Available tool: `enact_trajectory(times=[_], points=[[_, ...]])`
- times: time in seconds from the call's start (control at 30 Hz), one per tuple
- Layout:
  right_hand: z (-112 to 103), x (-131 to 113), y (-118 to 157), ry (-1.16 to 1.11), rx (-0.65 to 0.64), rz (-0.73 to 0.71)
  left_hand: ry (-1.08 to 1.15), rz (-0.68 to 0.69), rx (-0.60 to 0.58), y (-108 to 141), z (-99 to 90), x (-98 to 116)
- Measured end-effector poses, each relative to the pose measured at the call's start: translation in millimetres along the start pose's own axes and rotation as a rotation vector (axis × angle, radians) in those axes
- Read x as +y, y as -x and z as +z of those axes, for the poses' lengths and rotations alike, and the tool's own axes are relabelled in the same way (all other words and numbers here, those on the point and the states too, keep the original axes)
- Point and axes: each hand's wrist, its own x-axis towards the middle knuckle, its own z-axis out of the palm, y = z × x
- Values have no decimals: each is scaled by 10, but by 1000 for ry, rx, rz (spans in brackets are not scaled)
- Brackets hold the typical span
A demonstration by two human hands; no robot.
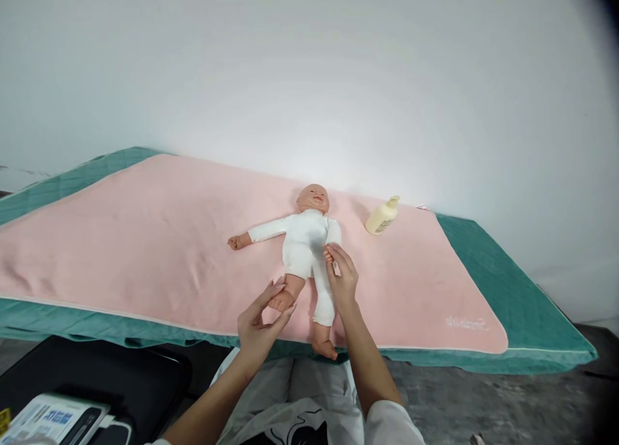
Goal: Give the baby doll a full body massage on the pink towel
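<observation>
A baby doll (302, 248) with a white cloth body lies on its back on a pink mat (145, 238), its head toward the wall. My left hand (264, 319) grips the doll's bare foot on the left side, thumb and fingers on either side of it. That leg is bent up, while the other lies straight toward the near edge. With my right hand (342, 274) I pinch the doll's hand on the right side, beside its hip; my fingers partly hide it. The doll's other arm stretches out to the left.
A pale yellow pump bottle (382, 218) stands on the mat, right of the doll's head. Green bedding (507, 284) shows beneath the mat. A white wall (309, 77) rises behind. At lower left, a white device (55, 419) rests on a black surface (120, 380).
</observation>
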Motion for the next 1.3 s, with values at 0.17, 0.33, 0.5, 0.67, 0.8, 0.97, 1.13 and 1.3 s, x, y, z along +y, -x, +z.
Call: enact_trajectory(times=[0.17, 0.33, 0.5, 0.67, 0.8, 0.97, 1.13, 1.3], points=[[76, -2, 73, 60, -97, -81, -37, -39, -25, -116, 129, 61], [81, 16, 99, 84, -119, -105, -79, -44, -43, -184, 193, 66], [84, 28, 106, 71, -123, -87, -93, -31, -53, -179, 186, 65], [80, 28, 107, 46, -121, -69, -111, 15, -85, -148, 145, 48], [5, 26, 66, 35, -110, -19, -137, 80, -102, -81, 80, 13], [-155, 67, -70, 0, -6, 120, -227, 182, -103, 109, -69, -94], [-238, 231, -205, -173, 175, 443, -357, 272, -123, 274, -229, -187], [-299, 514, -252, -268, 389, 698, -442, 424, -158, 352, -316, -166]])
